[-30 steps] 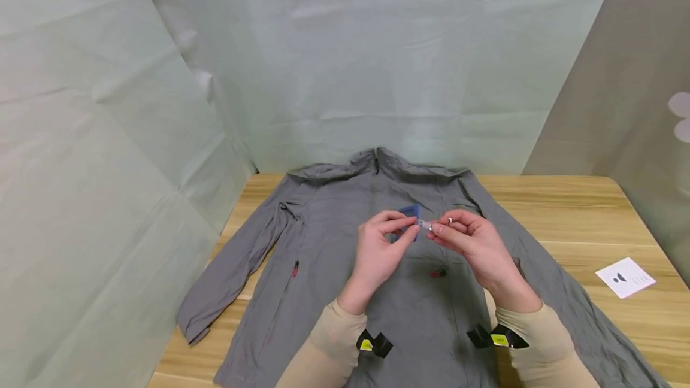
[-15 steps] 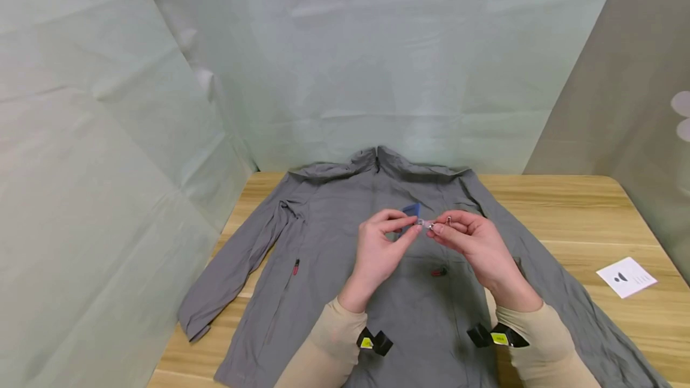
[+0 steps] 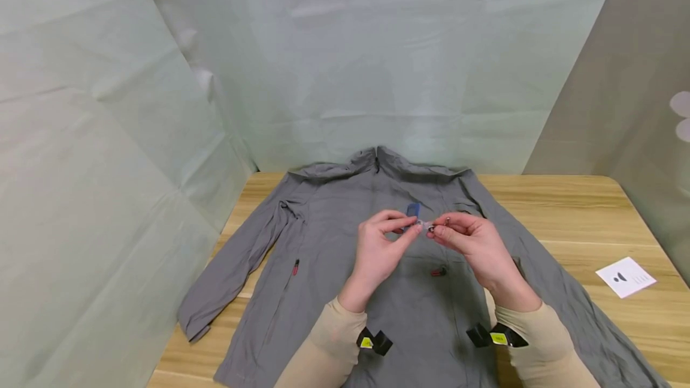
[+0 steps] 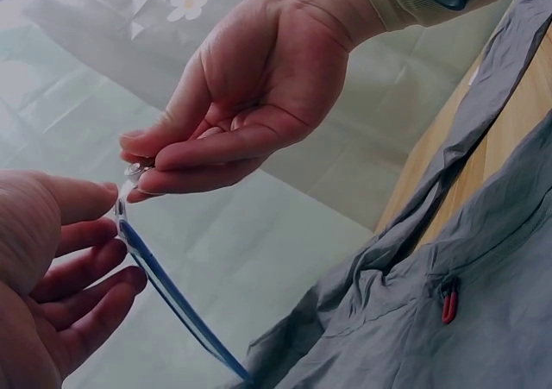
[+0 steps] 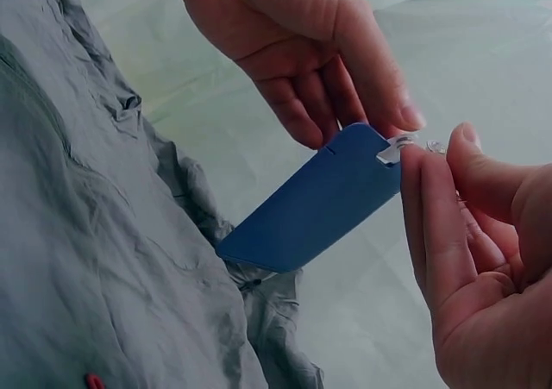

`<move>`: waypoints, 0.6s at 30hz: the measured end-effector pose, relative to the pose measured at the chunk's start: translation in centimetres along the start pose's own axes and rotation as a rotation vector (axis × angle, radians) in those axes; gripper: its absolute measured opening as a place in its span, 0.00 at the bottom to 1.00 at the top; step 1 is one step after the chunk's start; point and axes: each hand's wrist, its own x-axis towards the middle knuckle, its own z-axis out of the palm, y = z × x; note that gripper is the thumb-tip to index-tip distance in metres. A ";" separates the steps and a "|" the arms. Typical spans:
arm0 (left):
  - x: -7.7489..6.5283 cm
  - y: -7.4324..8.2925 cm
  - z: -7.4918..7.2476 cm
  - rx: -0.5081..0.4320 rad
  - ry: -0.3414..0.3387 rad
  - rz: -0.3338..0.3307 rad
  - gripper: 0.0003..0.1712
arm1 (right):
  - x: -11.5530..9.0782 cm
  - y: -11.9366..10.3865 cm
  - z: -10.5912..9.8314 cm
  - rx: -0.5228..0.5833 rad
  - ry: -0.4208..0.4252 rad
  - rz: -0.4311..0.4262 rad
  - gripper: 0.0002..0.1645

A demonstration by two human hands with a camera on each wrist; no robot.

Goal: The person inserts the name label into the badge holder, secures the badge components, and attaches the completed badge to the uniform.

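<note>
Blue badge holder [image 5: 302, 199] hangs tilted in the air over the chest of a grey jacket [image 3: 334, 244], short of the tabletop's [image 3: 571, 208] far edge, its weight apparently borne by the short clear strap [image 5: 395, 147] at its top. Thumb and forefinger of the left hand [image 3: 380, 250] pinch that strap, probably to steady it without covering the holder, while its other fingers curl loosely behind. Beside them, the right hand [image 3: 482, 247] pinches the small metal clip [image 5: 436, 147] by its fingertips; such a tiny part seems to leave no room for a fuller grip. How strap and clip join is too small to tell. Beneath, the jacket lies spread, collar at the tabletop's far edge; a white card [image 3: 625, 277] lies near its right edge, apart from the cloth.
</note>
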 end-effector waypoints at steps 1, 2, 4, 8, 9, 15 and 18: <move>0.0 0.0 0.0 -0.005 0.002 -0.002 0.10 | 0.0 0.1 0.0 0.003 -0.005 -0.008 0.14; 0.0 0.1 0.0 -0.011 0.003 -0.005 0.10 | 0.0 0.1 0.0 0.005 -0.012 -0.015 0.13; 0.0 0.1 0.0 -0.022 0.003 -0.007 0.11 | 0.0 0.1 -0.1 0.004 -0.021 -0.024 0.12; 0.0 0.0 0.0 -0.025 0.003 -0.001 0.11 | 0.0 0.0 0.0 -0.014 -0.027 -0.023 0.13; 0.0 0.0 0.0 -0.022 0.003 0.007 0.11 | 0.0 0.0 0.0 -0.022 -0.026 -0.023 0.14; 0.0 -0.2 0.1 0.042 0.002 0.084 0.08 | -0.1 0.0 0.2 -0.055 -0.019 -0.021 0.14; 0.0 -0.2 0.2 0.070 0.000 0.111 0.07 | -0.1 0.0 0.3 -0.065 -0.015 -0.015 0.14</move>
